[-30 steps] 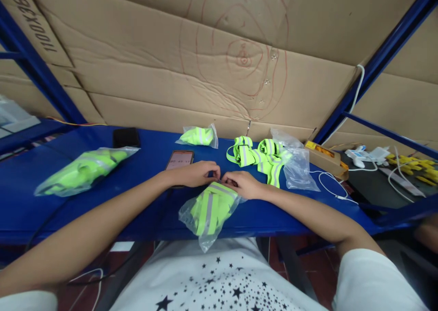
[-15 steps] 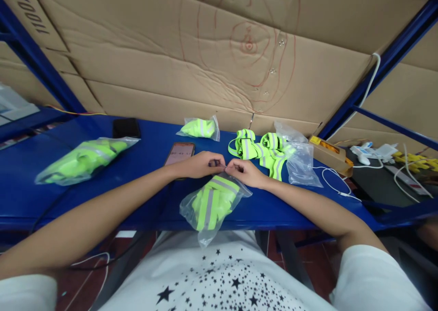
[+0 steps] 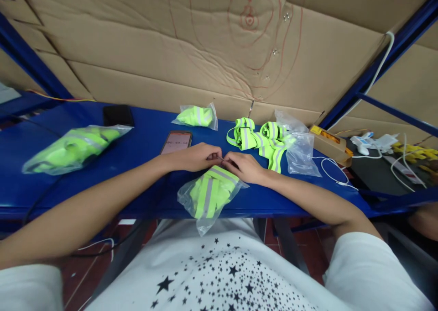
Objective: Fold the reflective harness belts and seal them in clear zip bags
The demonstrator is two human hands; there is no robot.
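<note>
Fingers of your left hand [image 3: 195, 158] and right hand [image 3: 244, 167] met at the top edge of the clear bag [image 3: 208, 197], both pinched narrow on its opening. The bag (stuffed with yellow-green reflective bands) lay at the near edge of the blue table [image 3: 143, 128], its lower end hanging over toward you. A phone [image 3: 175, 142] sat just behind your left hand, loose bands [image 3: 260, 139] lay beyond your right, and a fuller bag [image 3: 70, 149] rested well apart on the left.

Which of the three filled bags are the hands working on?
The front bag: left hand and right hand pinch its top. The large bag at left and small bag behind lie untouched.
</note>
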